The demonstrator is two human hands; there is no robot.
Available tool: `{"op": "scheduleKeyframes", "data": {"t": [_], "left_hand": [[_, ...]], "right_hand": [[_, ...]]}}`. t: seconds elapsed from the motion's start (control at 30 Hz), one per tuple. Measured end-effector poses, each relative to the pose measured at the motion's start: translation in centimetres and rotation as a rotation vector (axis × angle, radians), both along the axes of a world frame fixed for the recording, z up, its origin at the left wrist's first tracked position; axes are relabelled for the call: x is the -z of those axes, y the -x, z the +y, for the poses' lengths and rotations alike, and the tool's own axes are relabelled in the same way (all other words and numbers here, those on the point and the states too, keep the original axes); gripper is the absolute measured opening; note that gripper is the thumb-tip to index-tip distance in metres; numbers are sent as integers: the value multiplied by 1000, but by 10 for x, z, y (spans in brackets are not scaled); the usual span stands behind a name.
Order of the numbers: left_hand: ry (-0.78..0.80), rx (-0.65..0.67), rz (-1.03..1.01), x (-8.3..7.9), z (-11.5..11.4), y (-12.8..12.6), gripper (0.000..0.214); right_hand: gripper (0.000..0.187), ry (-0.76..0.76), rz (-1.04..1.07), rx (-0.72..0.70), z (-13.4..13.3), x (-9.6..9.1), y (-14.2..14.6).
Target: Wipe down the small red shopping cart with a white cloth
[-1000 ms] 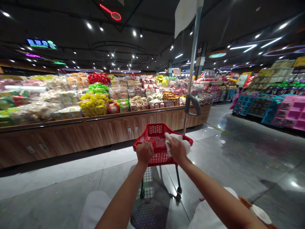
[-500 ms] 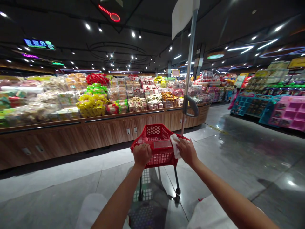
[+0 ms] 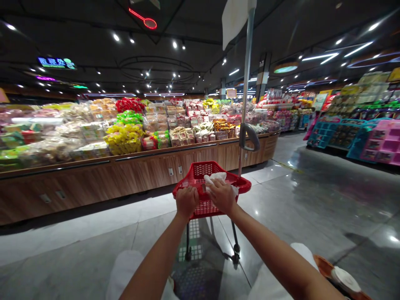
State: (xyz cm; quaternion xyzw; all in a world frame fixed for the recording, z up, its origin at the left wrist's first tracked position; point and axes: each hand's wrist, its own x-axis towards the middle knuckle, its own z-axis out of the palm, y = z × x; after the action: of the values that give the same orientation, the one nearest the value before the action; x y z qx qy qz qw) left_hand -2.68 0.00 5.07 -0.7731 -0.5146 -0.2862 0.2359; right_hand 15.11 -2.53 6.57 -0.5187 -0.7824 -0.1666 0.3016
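Observation:
A small red shopping cart [image 3: 200, 171] stands on the glossy floor right in front of me. My left hand [image 3: 186, 201] is closed around the left part of the cart's near rim. My right hand [image 3: 221, 195] presses a white cloth [image 3: 214, 178] against the middle of that rim, fingers curled over the cloth. A metal pole [image 3: 245, 87] with a grey handle loop [image 3: 249, 136] rises from the cart's right side and carries a white flag [image 3: 233, 16] at the top.
A long wooden display counter [image 3: 93, 177] piled with packaged snacks runs along the left. Blue and pink crates [image 3: 368, 141] and shelves line the right. Open tiled floor [image 3: 312, 196] stretches ahead on the right. A capped container [image 3: 342, 281] hangs at my right hip.
My right hand has slid the white cloth leftward along the cart's rim, from its right end towards the middle, close to my left hand. The left hand has kept its grip.

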Motion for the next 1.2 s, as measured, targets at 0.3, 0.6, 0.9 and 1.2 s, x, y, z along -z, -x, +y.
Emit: {"op": "scheduleKeyframes", "data": {"t": [0.3, 0.6, 0.9, 1.2], "left_hand": [[55, -18, -66, 4, 0, -15, 30], [121, 11, -70, 1, -18, -21, 33], [154, 341, -135, -12, -39, -37, 29], [306, 293, -386, 42, 4, -14, 42]], "right_hand": [[35, 13, 76, 193, 2, 7, -31], [33, -91, 80, -168, 7, 6, 19], [33, -85, 190, -127, 21, 9, -50], [34, -59, 207, 8, -13, 19, -24]]}}
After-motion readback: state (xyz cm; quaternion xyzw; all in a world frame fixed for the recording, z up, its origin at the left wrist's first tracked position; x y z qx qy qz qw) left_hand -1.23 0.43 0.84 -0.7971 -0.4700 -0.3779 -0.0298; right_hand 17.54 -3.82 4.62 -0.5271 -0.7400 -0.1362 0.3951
